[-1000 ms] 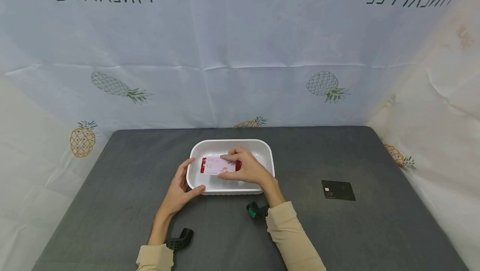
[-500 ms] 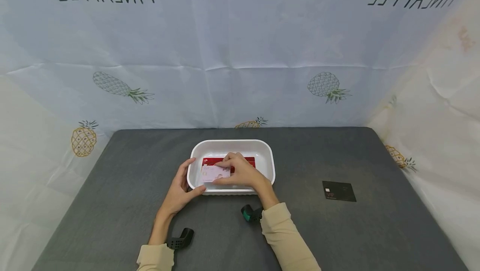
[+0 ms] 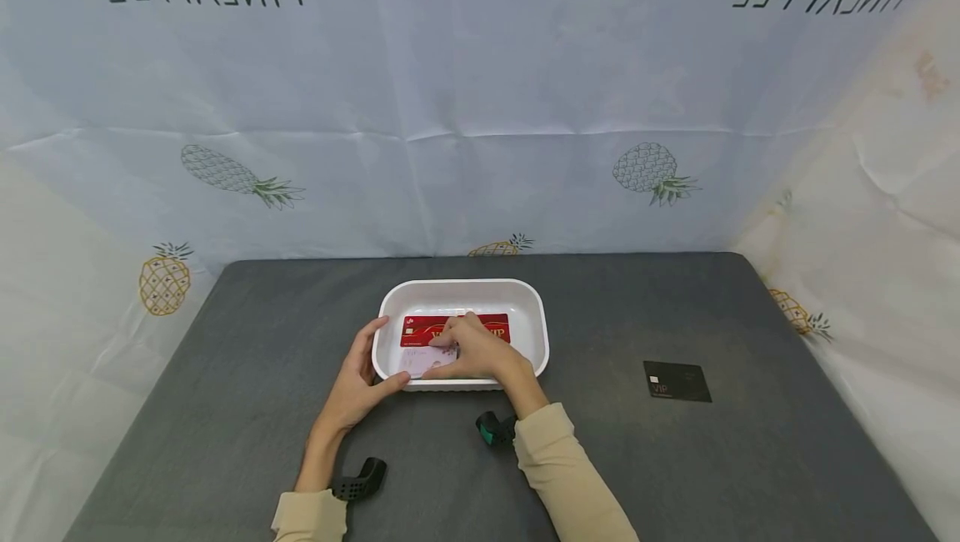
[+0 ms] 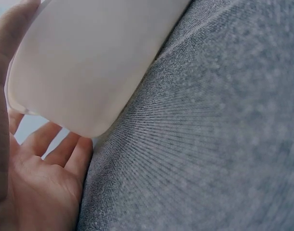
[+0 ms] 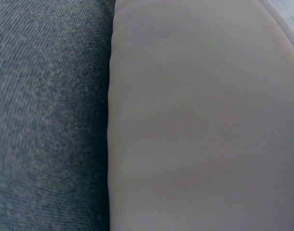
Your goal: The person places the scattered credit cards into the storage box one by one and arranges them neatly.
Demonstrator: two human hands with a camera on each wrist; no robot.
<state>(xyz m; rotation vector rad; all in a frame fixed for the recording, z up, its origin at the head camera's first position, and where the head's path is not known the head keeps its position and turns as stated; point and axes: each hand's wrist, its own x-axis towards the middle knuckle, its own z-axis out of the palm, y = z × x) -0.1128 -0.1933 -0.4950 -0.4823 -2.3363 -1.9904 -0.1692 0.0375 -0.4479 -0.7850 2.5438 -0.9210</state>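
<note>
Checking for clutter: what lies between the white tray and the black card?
Only bare grey table between white tray and black card, in the head view.

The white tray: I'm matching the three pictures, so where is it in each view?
Head: the white tray sits at centre on the grey table.
Left wrist: its outer wall fills the upper left, against the left hand.
Right wrist: its wall fills the right side.
Shared landmark: the grey table.

beige long sleeves, black wrist cameras
</note>
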